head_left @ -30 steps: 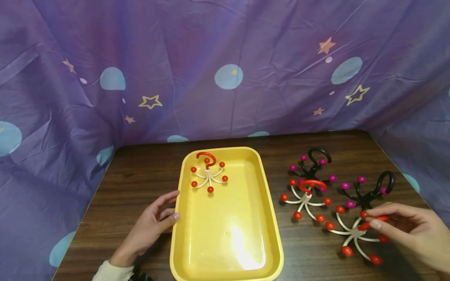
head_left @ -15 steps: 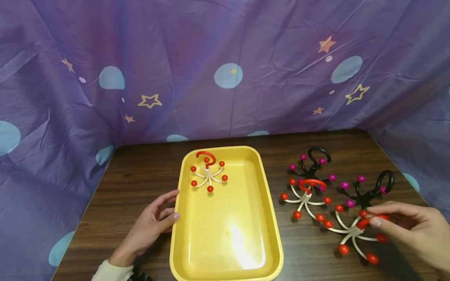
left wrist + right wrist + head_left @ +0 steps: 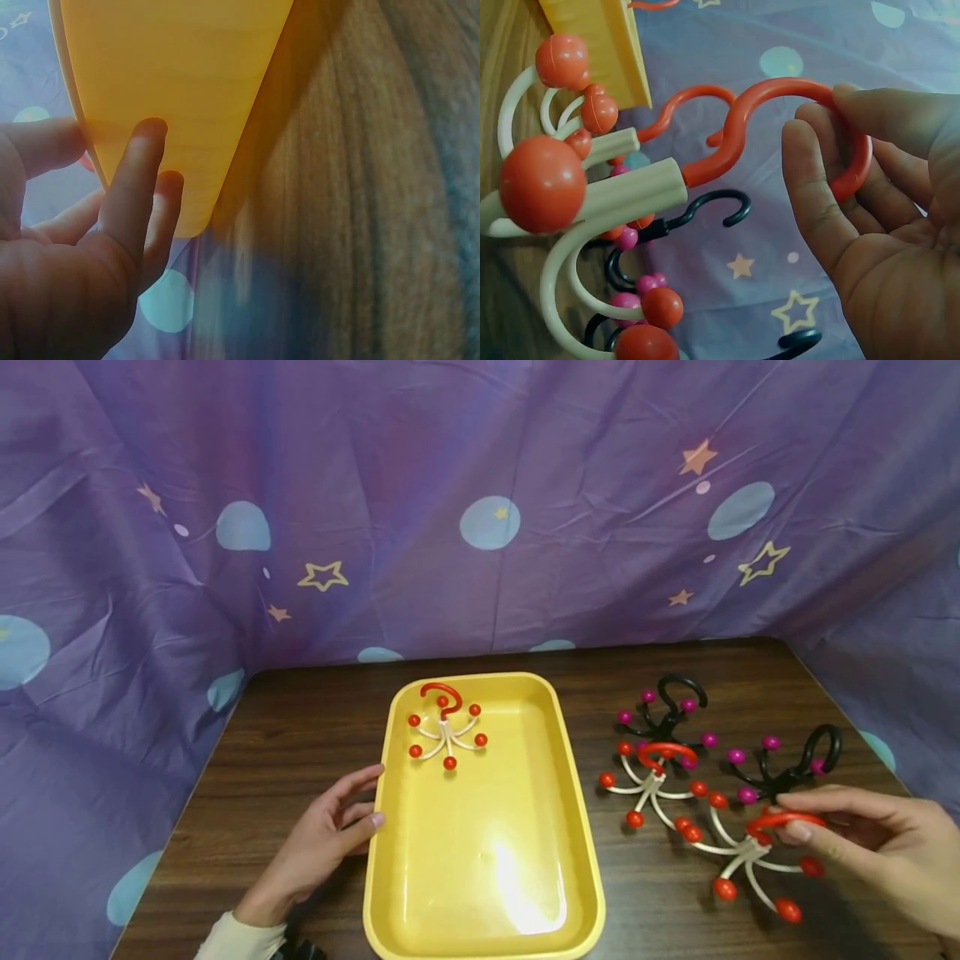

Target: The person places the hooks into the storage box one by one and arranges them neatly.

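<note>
My left hand (image 3: pixel 318 839) is at the left rim of the yellow tray (image 3: pixel 480 835). In the left wrist view, the thumb lies on the rim and the other fingers rest against the outer wall. My right hand (image 3: pixel 877 847) pinches the red hook (image 3: pixel 736 131) of a white multi-arm hanger (image 3: pixel 750 850) with red ball tips, right of the tray. Whether that hanger touches the table cannot be told. A matching white hanger (image 3: pixel 446 727) stands in the tray's far left corner. Another white hanger (image 3: pixel 655 785) stands on the table between tray and right hand.
Two black hangers with magenta ball tips stand at the right: one black hanger (image 3: pixel 663 729) behind the white one, the other black hanger (image 3: pixel 782 783) just beyond my right hand. A purple patterned curtain (image 3: pixel 420 527) hangs behind the dark wooden table (image 3: pixel 300 718).
The held white hanger has shifted slightly left and its red hook has risen a little in my right hand. My left hand and the tray have stayed in place.
</note>
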The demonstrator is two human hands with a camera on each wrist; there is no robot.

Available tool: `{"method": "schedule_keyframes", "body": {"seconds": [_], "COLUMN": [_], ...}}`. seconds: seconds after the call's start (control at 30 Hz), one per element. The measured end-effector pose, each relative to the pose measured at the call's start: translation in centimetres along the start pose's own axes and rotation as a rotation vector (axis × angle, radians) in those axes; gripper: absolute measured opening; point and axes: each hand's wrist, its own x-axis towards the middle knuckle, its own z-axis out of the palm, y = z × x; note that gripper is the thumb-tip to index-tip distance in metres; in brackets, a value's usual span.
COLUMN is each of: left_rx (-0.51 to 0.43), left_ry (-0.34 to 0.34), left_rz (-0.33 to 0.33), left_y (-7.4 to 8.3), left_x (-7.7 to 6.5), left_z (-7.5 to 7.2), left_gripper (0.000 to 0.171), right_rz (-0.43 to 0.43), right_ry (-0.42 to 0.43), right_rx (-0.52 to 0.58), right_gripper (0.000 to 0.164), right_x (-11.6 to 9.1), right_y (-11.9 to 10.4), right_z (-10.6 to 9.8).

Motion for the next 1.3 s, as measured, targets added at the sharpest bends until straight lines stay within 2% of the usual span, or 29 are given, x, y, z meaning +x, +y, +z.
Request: {"method": "schedule_keyframes", "body": {"seconds": [0.1,0.13,0.27,0.33,0.4,0.5,0.73,0.93,1.0,1.1,1.23,1.3], "left_rx": [-0.001,-0.002,0.0,0.001,0.005,0.011,0.02,0.022,0.026,0.037,0.05,0.048], "left_ry": [-0.002,-0.002,0.001,-0.001,-0.001,-0.006,-0.008,-0.016,-0.02,-0.019,-0.012,-0.012], "left_rz": [-0.002,-0.002,-0.005,-0.005,-0.002,0.005,0.015,0.035,0.038,0.038,0.028,0.018], "left_y": [0.0,0.0,0.1,0.2,0.2,0.3,0.4,0.6,0.6,0.6,0.6,0.6], "left_x": [0.1,0.1,0.0,0.0,0.1,0.2,0.1,-0.1,-0.1,-0.1,-0.2,-0.1], "left_z": [0.0,0.1,0.2,0.3,0.3,0.4,0.3,0.1,0.1,0.1,0.1,0.2], "left_gripper": [0.066,0.066,0.066,0.066,0.066,0.066,0.066,0.068,0.068,0.067,0.066,0.066], "right_rz": [-0.039,-0.04,-0.043,-0.058,-0.098,-0.157,-0.052,-0.032,-0.023,-0.062,-0.093,-0.085], "right_ry": [-0.002,0.004,0.0,0.007,0.004,-0.002,-0.01,-0.002,-0.016,-0.045,-0.069,-0.068], "right_rx": [0.018,-0.004,0.031,0.096,0.231,0.372,0.111,0.054,0.063,0.2,0.313,0.302], "right_gripper": [0.049,0.048,0.046,0.044,0.042,0.041,0.043,0.04,0.039,0.038,0.036,0.034], "right_x": [0.4,0.6,1.3,1.7,2.1,2.7,3.6,5.0,5.5,6.4,7.7,8.4], "right_y": [-0.5,-0.7,-1.8,-2.2,-2.4,-2.6,-4.8,-6.5,-7.0,-7.2,-7.1,-7.3], "right_z": [0.0,0.0,0.0,0.2,0.3,0.6,0.8,2.0,2.5,3.4,4.8,5.4]}}
